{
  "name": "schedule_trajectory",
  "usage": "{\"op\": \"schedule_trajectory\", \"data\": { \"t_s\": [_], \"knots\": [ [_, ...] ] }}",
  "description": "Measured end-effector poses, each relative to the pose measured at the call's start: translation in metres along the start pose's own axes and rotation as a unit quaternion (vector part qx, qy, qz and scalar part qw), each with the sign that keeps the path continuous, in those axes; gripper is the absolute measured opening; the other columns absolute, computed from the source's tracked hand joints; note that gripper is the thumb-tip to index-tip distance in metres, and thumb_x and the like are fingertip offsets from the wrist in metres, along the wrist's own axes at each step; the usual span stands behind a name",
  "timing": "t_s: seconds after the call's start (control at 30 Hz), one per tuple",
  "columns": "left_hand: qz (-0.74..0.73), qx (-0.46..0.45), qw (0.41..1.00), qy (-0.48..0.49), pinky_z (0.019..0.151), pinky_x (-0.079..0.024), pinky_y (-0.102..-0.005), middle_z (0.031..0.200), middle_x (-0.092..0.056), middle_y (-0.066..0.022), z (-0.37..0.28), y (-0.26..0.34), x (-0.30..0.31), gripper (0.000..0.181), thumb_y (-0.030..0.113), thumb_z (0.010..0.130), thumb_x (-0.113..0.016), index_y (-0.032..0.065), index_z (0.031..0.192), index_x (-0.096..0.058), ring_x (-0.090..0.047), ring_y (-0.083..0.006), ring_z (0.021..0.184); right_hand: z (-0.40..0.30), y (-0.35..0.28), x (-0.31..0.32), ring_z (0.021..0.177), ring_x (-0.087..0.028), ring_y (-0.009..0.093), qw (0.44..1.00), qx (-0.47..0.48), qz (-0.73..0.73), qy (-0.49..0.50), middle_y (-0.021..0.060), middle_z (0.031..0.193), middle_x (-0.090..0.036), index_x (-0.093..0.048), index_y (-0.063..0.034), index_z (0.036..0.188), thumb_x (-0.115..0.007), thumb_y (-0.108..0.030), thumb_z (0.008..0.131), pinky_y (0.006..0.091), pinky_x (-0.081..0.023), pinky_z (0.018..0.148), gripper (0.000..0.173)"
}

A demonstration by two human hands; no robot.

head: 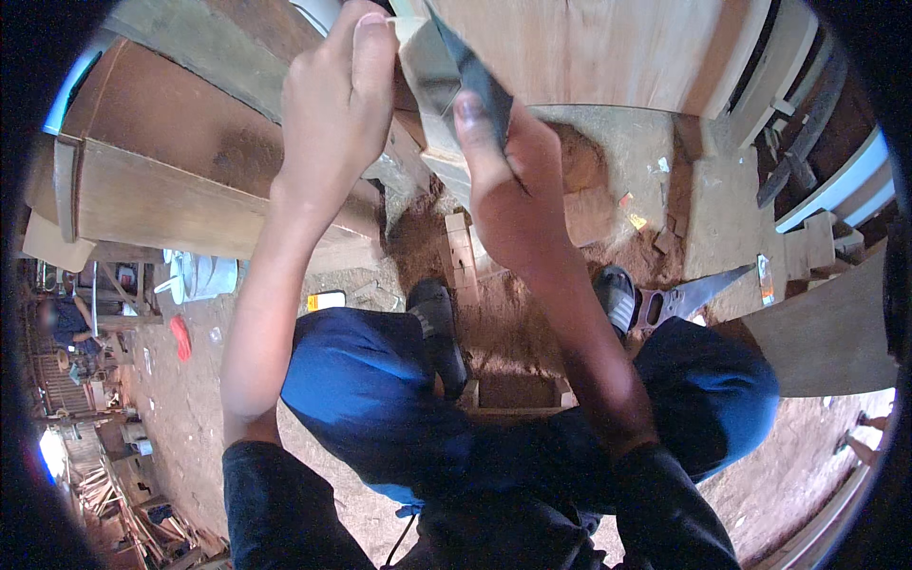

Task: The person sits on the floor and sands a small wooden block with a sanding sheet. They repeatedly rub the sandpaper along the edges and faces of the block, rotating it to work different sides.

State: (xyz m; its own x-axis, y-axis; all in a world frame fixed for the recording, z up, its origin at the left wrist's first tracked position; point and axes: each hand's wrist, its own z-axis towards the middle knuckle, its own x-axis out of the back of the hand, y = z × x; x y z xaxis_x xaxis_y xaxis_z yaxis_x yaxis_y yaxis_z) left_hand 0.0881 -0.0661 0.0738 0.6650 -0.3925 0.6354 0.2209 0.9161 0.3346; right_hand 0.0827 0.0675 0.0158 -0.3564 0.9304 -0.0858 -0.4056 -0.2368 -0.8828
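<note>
At the top centre of the head view, my left hand (342,107) is closed around the edge of a pale wooden piece (431,78); its fingertips are partly hidden. My right hand (513,171) grips a dark, thin sheet (481,85), perhaps sandpaper, with the thumb on its near side. The sheet lies against or just beside the wooden piece; exact contact cannot be told. Below the hands, a narrow wooden block (462,256) stands among sawdust on the ground.
A handsaw (702,292) lies beside my right foot. Large wooden furniture parts (171,192) stand at the left, and a broad wooden panel (613,50) at the top. A red object (181,338) lies on the floor. A person (71,324) sits far left; another person's feet show far right.
</note>
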Motion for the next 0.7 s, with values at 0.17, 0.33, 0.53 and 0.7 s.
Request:
{"op": "schedule_trajectory", "data": {
  "t_s": [0.17,0.33,0.53,0.7],
  "knots": [
    [0.084,0.083,0.991,-0.057,0.070,-0.045,-0.0407,0.081,-0.061,-0.0217,0.006,0.019,0.004,0.038,0.028,0.097,-0.030,0.0001,0.100,-0.056,-0.061,-0.0378,0.078,0.011,0.021,-0.002,0.114,-0.055,0.033,0.995,0.093,-0.016,0.038,0.0241,0.118,-0.057,-0.048,0.0018,0.125,-0.052,-0.005,0.089,0.0331,-0.041,0.096,0.037],
    [-0.011,0.003,1.000,-0.001,0.070,-0.045,-0.0399,0.083,-0.062,-0.0227,0.002,0.008,-0.001,0.039,0.029,0.097,-0.031,0.0004,0.101,-0.057,-0.059,-0.0400,0.078,0.004,0.004,0.001,0.105,-0.059,0.035,0.998,0.056,-0.034,0.022,0.0246,0.113,-0.059,-0.049,-0.0006,0.126,-0.049,-0.009,0.092,0.0326,-0.045,0.087,0.035],
    [0.012,0.042,0.999,-0.009,0.070,-0.045,-0.0379,0.086,-0.061,-0.0204,0.003,0.006,0.001,0.040,0.033,0.097,-0.032,0.0011,0.100,-0.057,-0.059,-0.0329,0.074,0.005,0.017,0.013,0.100,-0.061,0.034,0.987,-0.141,-0.053,-0.054,0.0262,0.111,-0.058,-0.049,-0.0020,0.126,-0.046,-0.008,0.092,0.0336,-0.045,0.086,0.034],
    [-0.008,0.027,0.999,-0.020,0.067,-0.047,-0.0375,0.078,-0.063,-0.0172,-0.004,0.012,0.002,0.039,0.039,0.092,-0.047,0.0022,0.094,-0.058,-0.062,-0.0280,0.072,-0.006,0.002,0.001,0.097,-0.061,0.036,1.000,-0.006,0.027,0.000,0.0259,0.103,-0.060,-0.047,-0.0031,0.128,-0.041,-0.013,0.094,0.0371,-0.044,0.086,0.036]
  ]
}}
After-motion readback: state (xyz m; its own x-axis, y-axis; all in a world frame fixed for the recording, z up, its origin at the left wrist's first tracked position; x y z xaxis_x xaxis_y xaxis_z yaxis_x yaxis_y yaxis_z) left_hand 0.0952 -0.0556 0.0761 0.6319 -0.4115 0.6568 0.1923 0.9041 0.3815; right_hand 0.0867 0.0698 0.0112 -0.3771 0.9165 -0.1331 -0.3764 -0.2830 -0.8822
